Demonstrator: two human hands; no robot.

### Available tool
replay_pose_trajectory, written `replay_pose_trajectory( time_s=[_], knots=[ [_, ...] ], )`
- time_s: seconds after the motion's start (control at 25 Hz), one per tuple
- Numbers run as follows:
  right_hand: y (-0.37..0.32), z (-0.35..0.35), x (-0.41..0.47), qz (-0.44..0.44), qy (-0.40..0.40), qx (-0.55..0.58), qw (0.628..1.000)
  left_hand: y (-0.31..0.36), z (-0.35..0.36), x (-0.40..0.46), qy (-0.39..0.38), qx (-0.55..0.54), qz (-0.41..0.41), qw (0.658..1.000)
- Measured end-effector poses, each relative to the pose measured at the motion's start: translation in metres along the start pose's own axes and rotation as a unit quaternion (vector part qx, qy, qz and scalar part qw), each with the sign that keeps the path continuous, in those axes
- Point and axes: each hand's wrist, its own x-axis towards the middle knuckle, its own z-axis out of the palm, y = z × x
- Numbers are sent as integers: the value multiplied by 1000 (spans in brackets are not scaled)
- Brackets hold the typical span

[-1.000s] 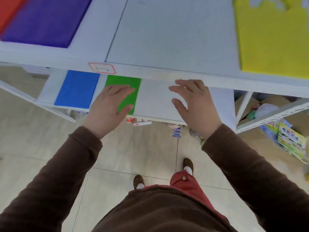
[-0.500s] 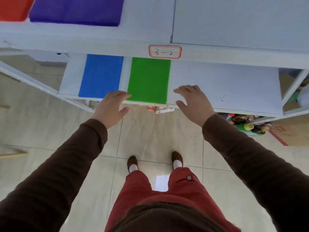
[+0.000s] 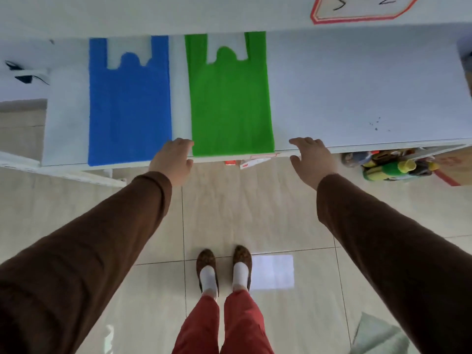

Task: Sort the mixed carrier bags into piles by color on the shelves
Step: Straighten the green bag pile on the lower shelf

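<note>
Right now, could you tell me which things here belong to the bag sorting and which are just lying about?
Part of the job:
flat blue carrier bag
flat green carrier bag
white lower shelf

Just lying about:
green and yellow bottles under the shelf
red-bordered label on the upper shelf edge

A white lower shelf [image 3: 357,93] carried 2 flat carrier bags side by side, handles pointing away. The blue bag [image 3: 129,111] lay left of the green bag [image 3: 229,106], a narrow bare strip between them.
</note>
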Motion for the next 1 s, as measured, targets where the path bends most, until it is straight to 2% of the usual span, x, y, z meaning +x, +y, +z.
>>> replay_pose_trajectory(
  time_s=[0.24, 0.4, 0.56, 0.68, 0.8, 1.0],
  knots=[
    [-2, 55, 66, 24, -7, -8, 1000, -32, 39, 75, -19, 72, -81, 994],
    [-13, 77, 94, 44, 2, 34, 998, -30, 55, 103, -13, 86, -53, 995],
    [-15, 89, 100, 34, 20, 41, 998, -20, 67, 105, 27, 53, -27, 998],
    [-12, 90, 107, 34, 37, 57, 997, -24, 70, 109, 58, -37, -49, 996],
    [-13, 86, 121, 39, 39, 90, 994, -24, 69, 121, 49, -117, -51, 991],
    [-5, 85, 121, -17, 9, 99, 995, -19, 72, 113, 62, -113, -21, 991]
  ],
)
